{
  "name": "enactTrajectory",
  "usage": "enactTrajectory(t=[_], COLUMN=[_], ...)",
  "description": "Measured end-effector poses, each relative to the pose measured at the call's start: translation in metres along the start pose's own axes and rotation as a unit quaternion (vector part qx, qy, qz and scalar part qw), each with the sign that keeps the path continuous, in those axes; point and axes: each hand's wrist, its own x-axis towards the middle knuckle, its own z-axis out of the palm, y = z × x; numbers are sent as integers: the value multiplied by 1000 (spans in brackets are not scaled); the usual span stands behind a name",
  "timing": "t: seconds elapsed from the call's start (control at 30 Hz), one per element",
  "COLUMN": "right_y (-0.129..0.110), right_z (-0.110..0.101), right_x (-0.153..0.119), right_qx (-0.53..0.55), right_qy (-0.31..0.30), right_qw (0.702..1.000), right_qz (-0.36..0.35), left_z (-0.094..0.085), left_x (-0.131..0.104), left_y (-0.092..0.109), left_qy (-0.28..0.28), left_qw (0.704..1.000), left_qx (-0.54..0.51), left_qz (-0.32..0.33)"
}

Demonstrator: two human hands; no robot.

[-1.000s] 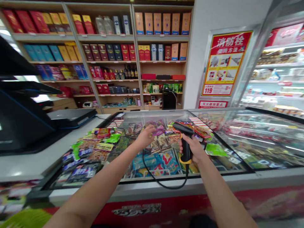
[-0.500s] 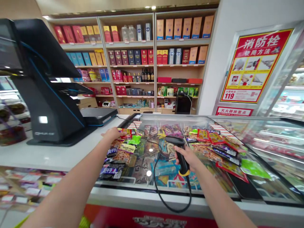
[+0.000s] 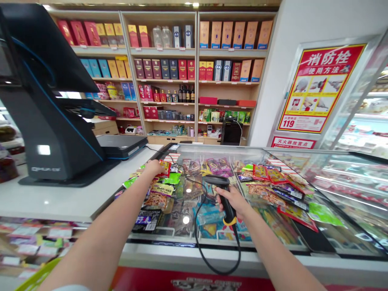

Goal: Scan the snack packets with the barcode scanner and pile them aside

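At the far left a dark checkout terminal (image 3: 51,109) stands on a white counter (image 3: 63,198). The left hand (image 3: 154,167) reaches to a red packet (image 3: 165,169) at the back of the left pile of snack packets (image 3: 157,198), on the freezer's glass top (image 3: 182,218); its fingertips are hidden, so I cannot tell whether it grips the packet. A black cable (image 3: 197,238) loops down to the barcode scanner (image 3: 224,196), held upright over the glass in the closed right hand (image 3: 235,202). Farther right, more packets (image 3: 269,182) lie overlapping on the glass.
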Motion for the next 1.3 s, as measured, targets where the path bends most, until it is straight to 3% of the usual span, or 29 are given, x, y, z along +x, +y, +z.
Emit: enactTrajectory(t=[0.13,0.23,0.3,0.37,0.47,0.6,0.7,0.93,1.3], right_y=[3,4,3,-1,-11,-19,-14,-6,-10], right_z=[-4,-7,-8,-10,-10,-10,-8,-10,-9], right_x=[-1,-3,-4,-3,4,13,15,12,10], right_qx=[-2,3,15,24,19,9,4,-25,-57], right_qy=[9,1,-6,-16,-25,-17,-21,-9,2], right_qw=[1000,1000,1000,999,999,999,999,999,998], right_qz=[-4,-6,-13,-22,-31,-43,-38,-24,-5], left_z=[-9,-15,-10,5,41,78,85,88,85], left_x=[-17,-33,-43,-55,-76,-103,-109,-92,-97], left_y=[15,22,31,47,78,108,108,89,93], left_qy=[-7,34,54,41,3,51,61,23,21], left_qw=[996,998,996,982,924,876,868,861,867], left_qx=[86,36,-52,-184,-379,-476,-487,-508,-494], left_qz=[32,47,43,34,39,64,78,28,59])
